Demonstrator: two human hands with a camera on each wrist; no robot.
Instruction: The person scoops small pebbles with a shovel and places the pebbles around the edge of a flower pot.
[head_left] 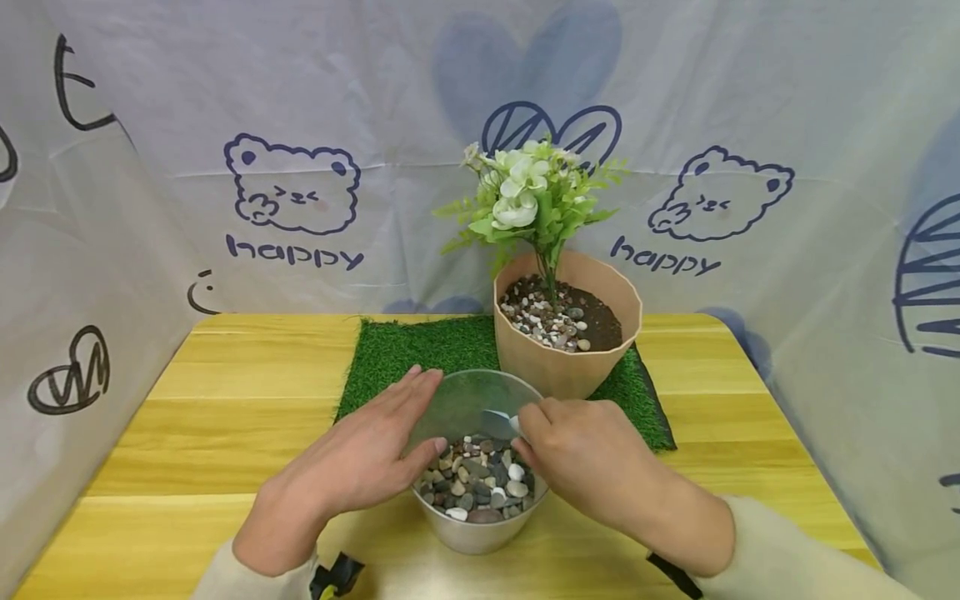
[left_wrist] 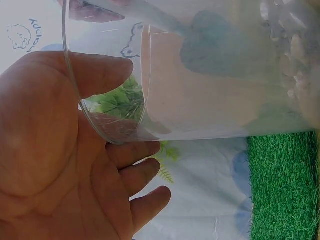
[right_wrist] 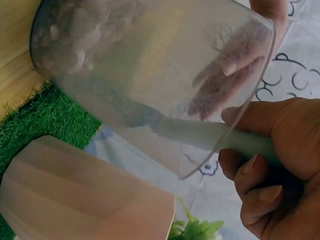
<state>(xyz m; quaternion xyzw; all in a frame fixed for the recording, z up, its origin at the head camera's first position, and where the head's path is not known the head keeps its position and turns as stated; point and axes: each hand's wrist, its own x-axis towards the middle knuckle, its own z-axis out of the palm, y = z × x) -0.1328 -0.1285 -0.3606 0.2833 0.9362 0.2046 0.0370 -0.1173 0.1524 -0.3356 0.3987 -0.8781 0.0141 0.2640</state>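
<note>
A clear plastic tub (head_left: 471,396) stands near the table's front, with mixed pebbles (head_left: 480,479) in its bottom. My left hand (head_left: 367,450) lies at the tub's left rim, fingers straight and thumb reaching over the edge. In the left wrist view the left hand (left_wrist: 65,145) shows its palm beside the rim. My right hand (head_left: 592,458) grips the pale handle of a small trowel (head_left: 498,418) at the tub's right side. Its blade (right_wrist: 130,110) points down inside the tub, seen through the wall, in the right wrist view.
Behind the tub, a peach faceted flowerpot (head_left: 570,362) holds dark soil, pebbles and artificial white flowers (head_left: 517,187) with green leaves. A green turf mat (head_left: 420,346) lies under the pot on the wooden table (head_left: 247,400). Printed cloth (head_left: 405,83) hangs around the table.
</note>
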